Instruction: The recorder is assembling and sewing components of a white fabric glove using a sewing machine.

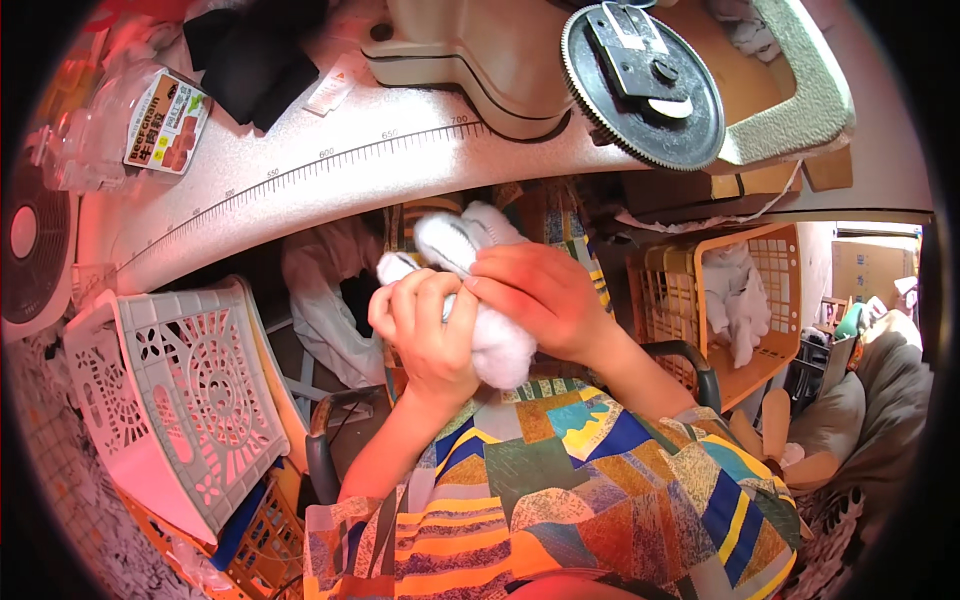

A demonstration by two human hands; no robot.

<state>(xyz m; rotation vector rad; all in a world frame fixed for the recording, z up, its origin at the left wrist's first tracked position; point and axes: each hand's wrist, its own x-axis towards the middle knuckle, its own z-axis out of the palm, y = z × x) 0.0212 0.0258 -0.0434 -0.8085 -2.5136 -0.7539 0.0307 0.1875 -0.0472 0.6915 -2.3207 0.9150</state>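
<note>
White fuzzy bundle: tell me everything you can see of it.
The white fuzzy bundle looks like soft textile, bunched, with dark lines on its upper part and rounded lobes at top and bottom. The left hand and right hand grip it, partly hiding it, between the white table and the patterned garment.

Garment: loose patchwork print of uneven squares, strips and wedges
Main colours: rust brown, orange, navy blue, yellow, grey-green, purple-grey
Teal patch: an irregular bright teal shape beside pale yellow, high on the front
Left-side print: wavy orange and dark purple stripes, with thin yellow bands
Right-side print: slanting navy and yellow bars among speckled brown and grey blocks
Texture: some blocks plain, others mottled or finely scratched
Left forearm: bare down from the patterned cloth
Right forearm: bare likewise
Left grip: ungloved hand
Right grip: ungloved hand
</note>
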